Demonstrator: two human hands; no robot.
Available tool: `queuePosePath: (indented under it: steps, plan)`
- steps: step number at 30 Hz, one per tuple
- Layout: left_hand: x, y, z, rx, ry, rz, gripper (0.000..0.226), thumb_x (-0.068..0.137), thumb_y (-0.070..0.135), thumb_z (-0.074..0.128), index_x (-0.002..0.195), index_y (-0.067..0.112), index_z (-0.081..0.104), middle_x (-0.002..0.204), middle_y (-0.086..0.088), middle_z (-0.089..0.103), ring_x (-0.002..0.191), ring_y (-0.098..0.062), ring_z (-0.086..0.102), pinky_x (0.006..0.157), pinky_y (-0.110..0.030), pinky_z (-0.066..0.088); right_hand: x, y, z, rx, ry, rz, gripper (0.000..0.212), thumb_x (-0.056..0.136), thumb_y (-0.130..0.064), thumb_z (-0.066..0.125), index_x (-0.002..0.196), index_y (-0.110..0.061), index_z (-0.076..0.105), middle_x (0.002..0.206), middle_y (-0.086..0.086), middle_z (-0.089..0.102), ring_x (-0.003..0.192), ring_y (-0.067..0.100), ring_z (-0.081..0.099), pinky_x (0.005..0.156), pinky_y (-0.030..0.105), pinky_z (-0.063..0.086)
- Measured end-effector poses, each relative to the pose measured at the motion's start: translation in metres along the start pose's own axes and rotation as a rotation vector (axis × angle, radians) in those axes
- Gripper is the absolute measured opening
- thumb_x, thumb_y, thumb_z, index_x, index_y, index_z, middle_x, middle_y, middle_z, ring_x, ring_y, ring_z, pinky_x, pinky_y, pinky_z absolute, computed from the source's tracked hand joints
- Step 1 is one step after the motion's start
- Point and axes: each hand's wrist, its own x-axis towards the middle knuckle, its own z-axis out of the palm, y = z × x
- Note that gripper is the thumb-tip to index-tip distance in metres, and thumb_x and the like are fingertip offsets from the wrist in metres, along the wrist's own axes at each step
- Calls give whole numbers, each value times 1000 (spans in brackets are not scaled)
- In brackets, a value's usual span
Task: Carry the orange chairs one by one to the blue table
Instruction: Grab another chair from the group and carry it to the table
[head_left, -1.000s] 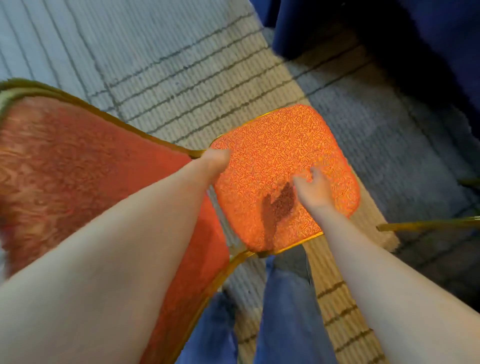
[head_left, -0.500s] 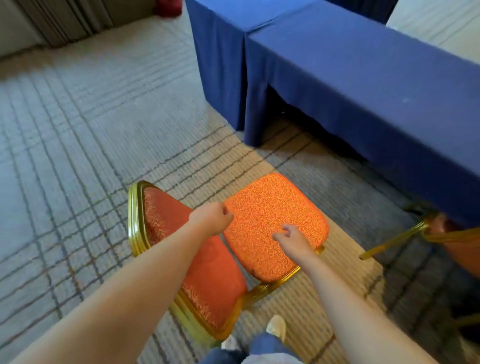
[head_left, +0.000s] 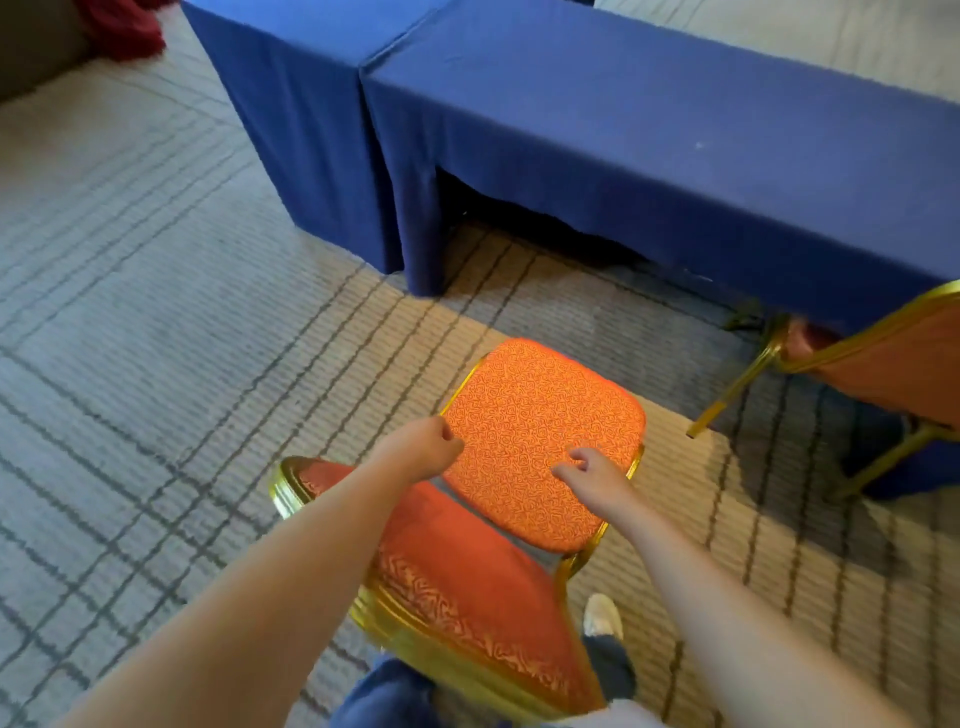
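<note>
Orange chair (head_left: 540, 441), viewed from behind and above, at the centre of the floor just short of the blue table (head_left: 649, 135). Its seat faces the table and its gold-framed backrest (head_left: 467, 571) is nearest the person. The legs are hidden, so it cannot be told whether the chair stands on the floor or is held off it.

Left to right:
- **Top left corner:** a red cloth (head_left: 122, 28) lies on the floor beside the draped end of the table.
- **Left half:** the carpet (head_left: 156, 322) is grey and beige, crossed by dark lines.
- **Left arm:** the bare forearm reaches over the backrest. The left hand (head_left: 423, 449) sits at the left rear corner of the seat, against the gold frame. Its fingers are clenched into a fist, and it cannot be told whether they wrap the frame.
- **Chair fabric:** the seat cushion is bright orange with a fine swirl pattern. The backrest fabric is a darker red-orange.
- **Right arm:** the right hand (head_left: 597, 478) is over the right rear part of the seat. Its fingers are loosely bent and spread, grasping nothing, and contact with the cushion is unclear.
- **Below the right arm:** a white shoe (head_left: 602, 616) and a blue trouser leg (head_left: 384, 696) show beside the backrest.
- **Across the top:** the table is two blue-draped units meeting at a corner. Its surface runs off to the right.
- **Right edge:** a second chair (head_left: 893, 364), also orange with gold legs, has its seat tucked partly beneath the cloth. It stands apart from the first chair.
</note>
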Motion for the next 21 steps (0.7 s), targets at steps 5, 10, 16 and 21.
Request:
queuePosePath:
  steps: [5, 10, 16, 21]
  plan:
    - [14, -43, -9, 108, -99, 89, 32, 92, 35, 52, 106, 9, 65, 110, -14, 67, 107, -29, 62, 84, -35, 48, -35, 13, 44, 87, 57, 203, 51, 95, -24, 58, 139, -1, 46, 125, 16, 59, 108, 31, 59, 87, 33, 44]
    - [26, -64, -6, 251, -154, 102, 41, 96, 35, 46, 125, 10, 60, 129, -15, 61, 120, -31, 56, 95, -35, 44, -63, 31, 77, 125, 105, 279, 2, 91, -19, 60, 93, -20, 60, 81, 0, 61, 90, 22, 59, 76, 31, 47]
    - [40, -89, 1, 380, -266, 12, 50, 93, 40, 49, 131, 8, 56, 136, -15, 56, 124, -32, 53, 101, -39, 44, -70, 50, 96, 117, 47, 437, 13, 80, -31, 60, 78, -21, 53, 89, 6, 59, 86, 20, 55, 78, 30, 47]
    - [49, -99, 6, 448, -319, -45, 57, 90, 43, 50, 136, 9, 51, 140, -16, 52, 126, -33, 51, 104, -42, 43, -60, 58, 95, 37, -42, 502, 28, 92, -30, 57, 112, -11, 63, 119, 13, 64, 107, 29, 60, 76, 25, 39]
